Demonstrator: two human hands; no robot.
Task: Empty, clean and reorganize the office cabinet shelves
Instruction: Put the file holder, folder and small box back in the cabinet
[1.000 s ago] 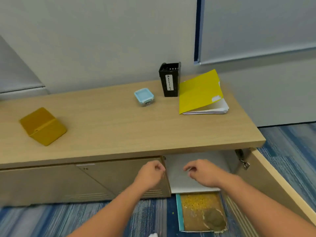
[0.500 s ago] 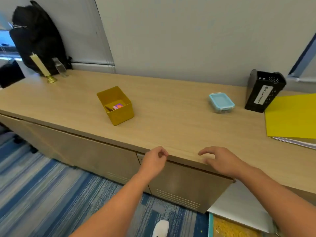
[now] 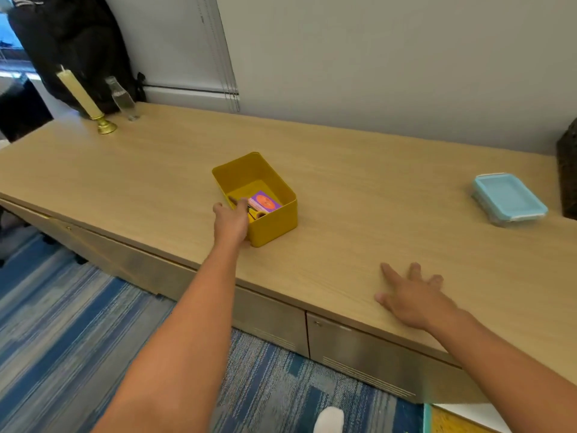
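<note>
From the head view, my left hand [image 3: 231, 220] is at the near-left corner of the yellow bin [image 3: 254, 198], its long axis running near-right, fingers seemingly hooked over the rim, while my right hand [image 3: 412, 300] rests splayed on the countertop [image 3: 359, 214], well apart.

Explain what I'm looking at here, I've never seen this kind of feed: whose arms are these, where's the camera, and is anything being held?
There is no machine: a person works with bare hands, and the single camera sits on their head, looking forward and down. The left hand reaches to the yellow bin, fingers at its near rim; whether it grips yet is unclear. A purple card box lies inside. The right hand rests flat, fingers spread, on the wooden cabinet top, holding nothing. Also on top: a blue-lidded container, a candle in a brass holder and a glass bottle.
</note>
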